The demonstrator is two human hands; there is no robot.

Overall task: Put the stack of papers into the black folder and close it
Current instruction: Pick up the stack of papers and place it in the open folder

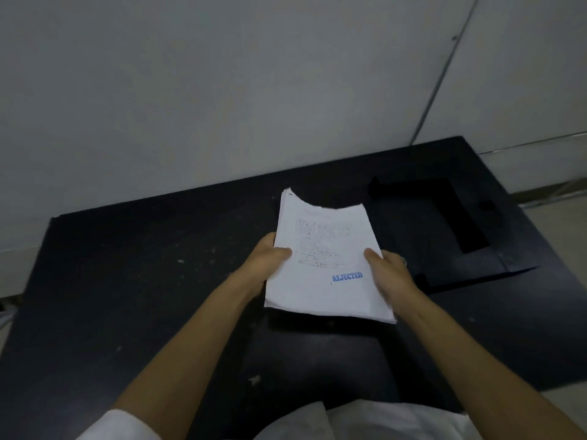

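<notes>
Both my hands hold a stack of white papers (324,258) above the middle of the black table (143,265). The top sheet carries printed text and a blue "REJECTED" stamp. My left hand (268,260) grips the stack's left edge, thumb on top. My right hand (386,271) grips the right edge the same way. The far end of the stack droops. The black folder (444,227) lies open and flat on the table to the right of the papers, with a darker inner pocket showing.
A pale wall stands right behind the table. The table's right edge drops to a light floor (559,236). White clothing (365,420) fills the bottom of the view. Small pale specks dot the tabletop.
</notes>
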